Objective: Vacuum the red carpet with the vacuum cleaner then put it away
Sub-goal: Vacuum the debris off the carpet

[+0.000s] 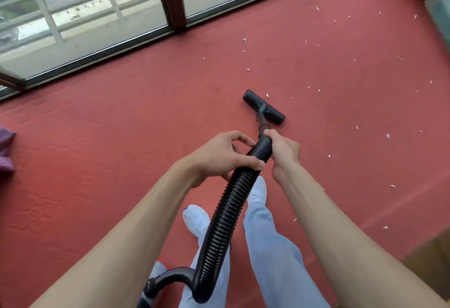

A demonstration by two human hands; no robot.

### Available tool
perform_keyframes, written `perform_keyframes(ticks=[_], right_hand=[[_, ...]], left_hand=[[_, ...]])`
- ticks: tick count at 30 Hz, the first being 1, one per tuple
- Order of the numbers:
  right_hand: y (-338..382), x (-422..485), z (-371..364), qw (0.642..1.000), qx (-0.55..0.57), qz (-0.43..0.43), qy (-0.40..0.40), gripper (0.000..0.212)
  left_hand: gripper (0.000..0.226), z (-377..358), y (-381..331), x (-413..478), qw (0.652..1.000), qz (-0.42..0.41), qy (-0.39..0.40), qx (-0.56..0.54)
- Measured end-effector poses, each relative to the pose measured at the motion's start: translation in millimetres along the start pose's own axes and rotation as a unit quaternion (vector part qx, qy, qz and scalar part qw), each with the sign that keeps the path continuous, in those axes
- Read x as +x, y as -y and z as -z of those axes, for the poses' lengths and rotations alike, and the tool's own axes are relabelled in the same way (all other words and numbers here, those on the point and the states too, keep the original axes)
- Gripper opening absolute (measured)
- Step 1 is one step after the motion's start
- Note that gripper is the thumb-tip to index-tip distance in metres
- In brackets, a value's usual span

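Your left hand (219, 156) and right hand (283, 150) both clasp the ribbed vacuum hose (226, 210), floor nozzle (264, 110) down on the red carpet (109, 142) just ahead of the grip, white scraps (388, 135) scattered beyond and rightward: probably early in vacuuming, put-away not done.
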State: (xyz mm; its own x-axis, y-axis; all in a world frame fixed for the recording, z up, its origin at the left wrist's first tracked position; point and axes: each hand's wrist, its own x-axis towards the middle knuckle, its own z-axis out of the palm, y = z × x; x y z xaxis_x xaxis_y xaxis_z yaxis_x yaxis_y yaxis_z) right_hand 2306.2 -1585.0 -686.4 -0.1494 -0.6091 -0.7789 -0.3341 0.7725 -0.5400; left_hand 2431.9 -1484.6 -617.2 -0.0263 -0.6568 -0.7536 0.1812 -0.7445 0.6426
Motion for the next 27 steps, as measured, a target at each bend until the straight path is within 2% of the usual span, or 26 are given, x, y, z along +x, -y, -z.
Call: perform_keyframes(ticks=[2, 3, 4, 6, 8, 11, 16, 18, 23, 27], right_hand=[[2.7, 19.4, -2.9, 1.0, 0.011, 0.0, 0.001, 0.041], [4.9, 29.8, -3.2, 1.0, 0.01, -0.002, 0.003, 0.045], [8.0, 38.4, -3.6, 1.0, 0.016, -0.005, 0.009, 0.041], [18.6, 50.9, -3.5, 1.0, 0.022, -0.009, 0.019, 0.018], [34.6, 58.4, -1.6, 1.0, 0.02, 0.002, 0.014, 0.019], [61.0, 55.8, 4.7, 0.999, 0.009, 0.048, 0.005, 0.017], [71.6, 32.4, 18.9, 0.992, -0.068, 0.085, 0.061, 0.01], [68.5, 31.2, 15.5, 0.993, -0.066, 0.072, 0.073, 0.008], [66.3, 52.3, -16.8, 0.998, -0.006, 0.037, 0.04, 0.01], [69.3, 78.7, -42.8, 0.993, -0.073, 0.085, 0.043, 0.007]], left_hand=[[0.041, -10.3, 1.5, 15.9, 0.999, -0.002, -0.043, -0.007], [0.041, -16.1, 1.8, 25.0, 0.998, -0.002, -0.065, -0.014], [0.042, -21.9, 1.4, 34.7, 0.996, -0.001, -0.084, -0.022], [0.044, -30.8, -0.7, 52.6, 0.994, -0.002, -0.105, -0.034], [0.043, -33.5, -6.3, 62.7, 0.993, -0.014, -0.111, -0.038], [0.042, -25.9, -18.9, 59.6, 0.994, -0.045, -0.07, -0.071], [0.035, -4.2, -20.5, 40.4, 0.991, -0.048, 0.036, -0.124], [0.03, -5.8, -16.3, 42.5, 0.989, -0.049, 0.003, -0.139], [0.027, -22.3, -11.3, 59.5, 0.975, -0.048, -0.088, -0.2], [0.048, -32.7, -5.0, 70.8, 0.966, -0.046, -0.159, -0.197]])
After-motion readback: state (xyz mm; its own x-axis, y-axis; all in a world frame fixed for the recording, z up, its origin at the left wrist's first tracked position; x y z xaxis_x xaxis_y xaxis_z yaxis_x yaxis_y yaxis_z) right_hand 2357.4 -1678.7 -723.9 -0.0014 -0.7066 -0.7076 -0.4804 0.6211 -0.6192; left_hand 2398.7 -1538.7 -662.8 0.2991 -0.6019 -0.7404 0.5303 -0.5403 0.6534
